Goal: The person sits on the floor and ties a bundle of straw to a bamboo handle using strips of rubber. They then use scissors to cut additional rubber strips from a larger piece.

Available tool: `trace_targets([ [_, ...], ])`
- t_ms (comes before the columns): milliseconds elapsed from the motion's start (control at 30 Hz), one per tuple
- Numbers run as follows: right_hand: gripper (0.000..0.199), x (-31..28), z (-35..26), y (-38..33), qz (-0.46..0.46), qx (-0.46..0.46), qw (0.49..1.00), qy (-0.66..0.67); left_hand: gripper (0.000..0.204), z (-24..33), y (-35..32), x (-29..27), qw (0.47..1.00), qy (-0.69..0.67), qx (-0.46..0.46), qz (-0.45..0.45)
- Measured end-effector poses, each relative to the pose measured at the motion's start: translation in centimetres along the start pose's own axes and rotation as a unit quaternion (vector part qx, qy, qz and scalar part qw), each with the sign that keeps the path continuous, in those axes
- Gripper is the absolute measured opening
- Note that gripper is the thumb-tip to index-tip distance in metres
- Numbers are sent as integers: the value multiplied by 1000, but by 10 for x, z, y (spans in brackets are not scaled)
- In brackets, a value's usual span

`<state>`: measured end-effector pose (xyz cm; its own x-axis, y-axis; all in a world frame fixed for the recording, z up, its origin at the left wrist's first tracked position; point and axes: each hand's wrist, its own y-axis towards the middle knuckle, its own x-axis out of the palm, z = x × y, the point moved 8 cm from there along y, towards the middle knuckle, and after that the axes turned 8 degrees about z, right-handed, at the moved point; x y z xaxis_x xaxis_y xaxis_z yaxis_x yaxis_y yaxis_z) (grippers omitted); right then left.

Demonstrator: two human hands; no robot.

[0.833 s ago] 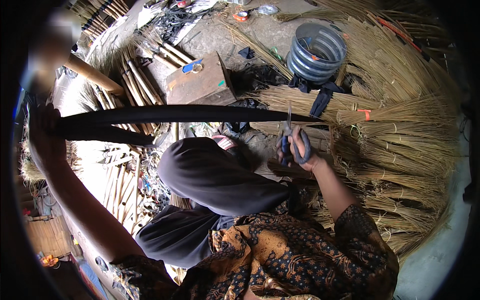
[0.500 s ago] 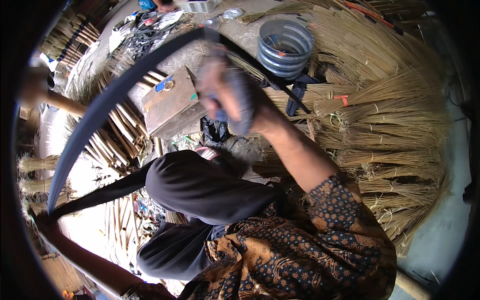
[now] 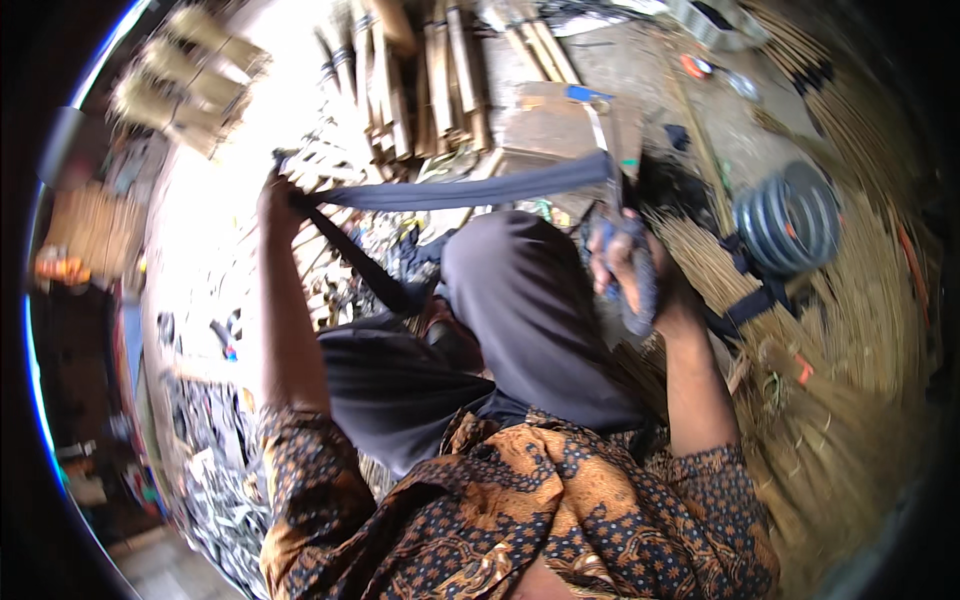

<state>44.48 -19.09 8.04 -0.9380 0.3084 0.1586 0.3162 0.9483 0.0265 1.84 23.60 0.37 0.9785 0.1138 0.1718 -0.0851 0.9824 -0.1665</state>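
Note:
My left hand (image 3: 278, 208), raised at the left, is closed on one end of a dark cloth strip (image 3: 460, 193). The strip stretches taut across above my knees. A second dark length (image 3: 360, 258) hangs slanting from the same hand toward my lap. On the right, my right hand (image 3: 628, 265) is closed around scissors (image 3: 612, 150) whose handles look wrapped in blue cloth. Their blades point away from me and meet the strip's right end; blur hides whether they have cut through it.
A wooden box (image 3: 545, 125) stands ahead of my knees. Bamboo sticks (image 3: 440, 85) lie beyond it. To the right are a clear ribbed bucket (image 3: 785, 220) and bundles of straw-like fibre (image 3: 830, 420). Dark cloth scraps (image 3: 215, 430) cover the floor at left.
My view has turned leftward. My right hand has come down and nearer my body. The strip, earlier arched high with a tail hanging past my right hand, now runs straight to the scissors.

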Motion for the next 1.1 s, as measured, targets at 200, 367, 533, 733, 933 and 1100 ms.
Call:
trace_targets([
  [200,54,-2,17,-6,12,3,998,-56,34,-35,-50,37,978,154,-52,133],
  [367,76,2,21,-3,-16,90,991,-94,62,6,-109,139,971,227,71,-6],
  [533,73,8,15,3,-44,83,995,-17,59,11,-269,293,878,168,119,-432],
  [733,63,-22,8,-13,23,38,999,24,46,-8,-341,350,815,139,3,-562],
  [933,58,-38,2,-25,20,22,999,-28,25,-26,-361,370,828,98,-38,-551],
  [1100,51,-48,4,-33,45,3,999,-17,20,-20,-360,374,814,135,18,-564],
])
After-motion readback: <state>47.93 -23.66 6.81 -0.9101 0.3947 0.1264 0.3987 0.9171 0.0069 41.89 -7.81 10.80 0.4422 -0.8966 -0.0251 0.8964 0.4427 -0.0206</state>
